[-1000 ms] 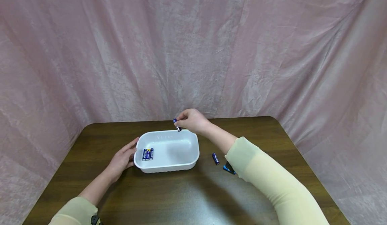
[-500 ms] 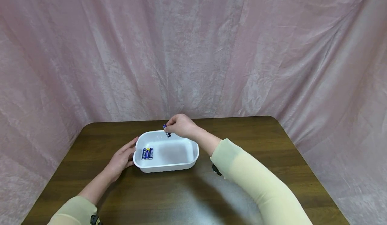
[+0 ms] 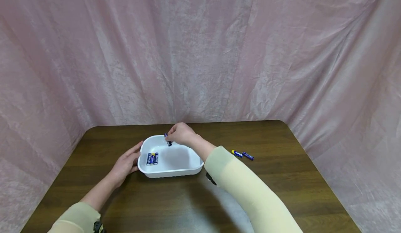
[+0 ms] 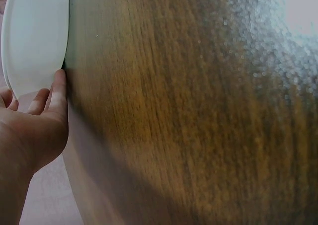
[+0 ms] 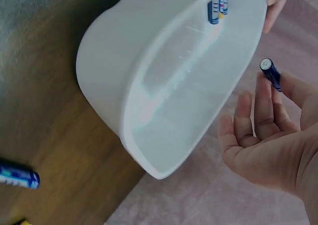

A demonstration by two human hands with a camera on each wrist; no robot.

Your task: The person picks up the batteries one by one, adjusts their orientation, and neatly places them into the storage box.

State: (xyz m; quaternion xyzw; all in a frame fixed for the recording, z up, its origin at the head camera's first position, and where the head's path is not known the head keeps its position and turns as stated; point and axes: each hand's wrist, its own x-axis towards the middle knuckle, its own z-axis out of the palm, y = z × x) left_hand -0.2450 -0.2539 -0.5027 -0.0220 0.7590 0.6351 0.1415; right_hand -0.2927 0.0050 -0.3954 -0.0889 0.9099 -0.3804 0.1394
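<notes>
A white plastic basin stands on the table, and three blue batteries lie side by side inside it near its left end. My left hand rests against the basin's left end with its fingers extended; in the left wrist view the fingertips touch its outer wall. My right hand pinches another blue battery between thumb and fingertips, above the basin near the back rim. In the right wrist view this battery points one flat end to the camera, and the other fingers are spread loosely.
Two more batteries lie on the wooden table right of the basin: one with a yellow end, one dark blue. My right sleeve covers part of the table. A pink curtain hangs behind.
My right hand has carried its battery leftward and slightly lower over the basin. The arm now hides batteries seen earlier on the table and uncovers two others. My left hand stays put.
</notes>
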